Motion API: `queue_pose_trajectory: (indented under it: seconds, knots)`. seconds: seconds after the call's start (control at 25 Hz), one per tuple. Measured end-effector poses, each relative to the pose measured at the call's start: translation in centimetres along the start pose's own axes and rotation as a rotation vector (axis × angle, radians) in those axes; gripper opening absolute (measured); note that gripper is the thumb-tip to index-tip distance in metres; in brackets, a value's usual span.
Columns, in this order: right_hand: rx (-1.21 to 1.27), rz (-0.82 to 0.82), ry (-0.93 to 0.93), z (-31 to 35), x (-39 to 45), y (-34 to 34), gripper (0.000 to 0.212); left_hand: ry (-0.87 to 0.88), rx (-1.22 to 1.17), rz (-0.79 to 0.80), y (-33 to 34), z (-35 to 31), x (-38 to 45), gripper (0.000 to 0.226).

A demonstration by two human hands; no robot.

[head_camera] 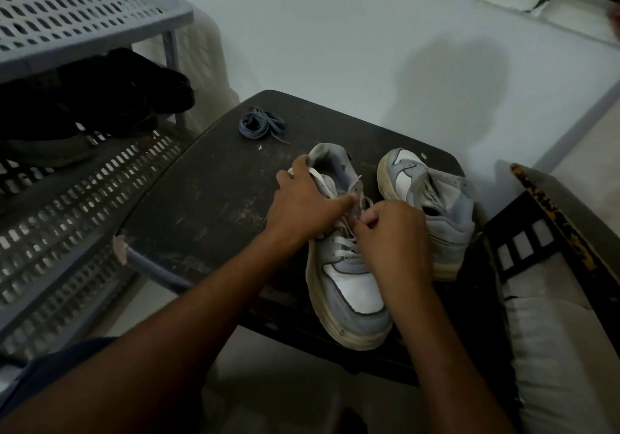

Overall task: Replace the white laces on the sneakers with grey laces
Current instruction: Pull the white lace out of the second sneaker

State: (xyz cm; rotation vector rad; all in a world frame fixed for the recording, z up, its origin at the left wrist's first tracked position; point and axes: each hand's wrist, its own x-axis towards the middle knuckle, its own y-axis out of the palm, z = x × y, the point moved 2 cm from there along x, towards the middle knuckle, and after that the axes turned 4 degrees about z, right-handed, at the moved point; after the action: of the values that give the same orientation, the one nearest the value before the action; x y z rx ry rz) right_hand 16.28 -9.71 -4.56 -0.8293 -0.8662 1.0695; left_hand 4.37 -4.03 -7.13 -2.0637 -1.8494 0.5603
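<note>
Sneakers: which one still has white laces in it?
The near sneaker, toe toward the camera, under both hands. The far-right sneaker shows no lace.

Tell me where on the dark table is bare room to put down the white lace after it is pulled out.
Free: the dark table between the grey laces and the left hand, and along the near-left edge. Crowded: the right half, where the near sneaker and the far sneaker stand close together, with the right hand between them.

Dark little table [208,199] with two sneakers [345,266] [432,199], grey laces [260,123] near its far edge.
</note>
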Motion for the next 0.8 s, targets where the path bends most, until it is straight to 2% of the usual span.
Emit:
queue_pose_trajectory:
  seconds: [0.16,0.28,0.4,0.48,0.64,0.8]
  knots:
    - [0.215,0.076,0.097,-0.6,0.0,0.0,0.024,-0.057,-0.087,0.05,-0.9,-0.2,0.4,0.09]
    - [0.321,0.057,0.177,-1.0,0.1,0.3,0.014,-0.145,-0.205,0.101,-1.4,-0.3,0.5,0.089]
    - [0.403,0.001,0.132,-0.9,0.0,0.9,0.024,-0.275,-0.317,0.121,-1.2,-0.6,0.3,0.08]
    - [0.396,-0.039,0.08,-0.8,-0.1,1.0,0.025,-0.311,-0.352,0.134,-1.3,-0.8,0.3,0.075]
    - [0.284,-0.052,-0.033,-0.1,0.3,0.9,0.006,-0.337,-0.421,0.109,-2.2,-0.7,0.4,0.075]
    - [0.261,-0.029,-0.069,0.9,1.0,1.3,0.024,-0.394,-0.492,0.111,-2.8,-0.2,-0.1,0.075]
